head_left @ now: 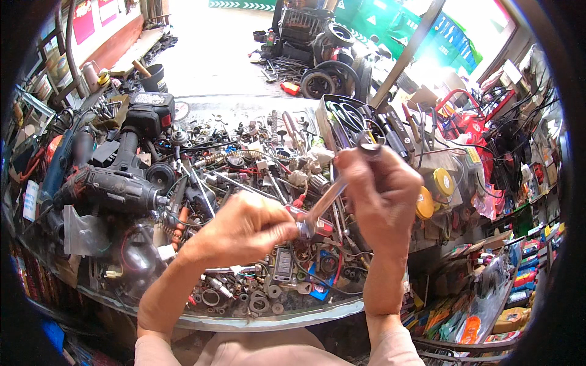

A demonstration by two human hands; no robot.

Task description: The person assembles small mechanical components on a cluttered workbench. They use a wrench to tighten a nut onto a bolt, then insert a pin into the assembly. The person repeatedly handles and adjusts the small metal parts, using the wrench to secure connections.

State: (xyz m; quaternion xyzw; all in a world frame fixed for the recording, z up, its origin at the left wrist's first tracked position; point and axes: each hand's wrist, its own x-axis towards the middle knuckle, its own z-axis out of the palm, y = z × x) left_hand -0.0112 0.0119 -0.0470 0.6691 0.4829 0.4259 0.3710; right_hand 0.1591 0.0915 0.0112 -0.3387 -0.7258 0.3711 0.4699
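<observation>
Above the middle of a littered glass-topped bench, my right hand (pixel 384 195) is closed around a metal wrench (pixel 328 202). A dark rounded piece (pixel 368 147) shows at the top of that fist; whether it belongs to the wrench I cannot tell. The wrench slants down to the left, and its lower end meets a small shiny metal part (pixel 303 228) at my left fingertips. My left hand (pixel 247 226) pinches this part between thumb and fingers, which hide most of it. Loose hardware lies beneath both hands.
A cordless power tool (pixel 116 186) lies at the left, near a black battery-topped tool (pixel 148 113). Washers (pixel 259 304) and small parts cover the front of the bench. An open metal box (pixel 332 119) holds cables, and yellow-lidded jars (pixel 442 182) stand at the right.
</observation>
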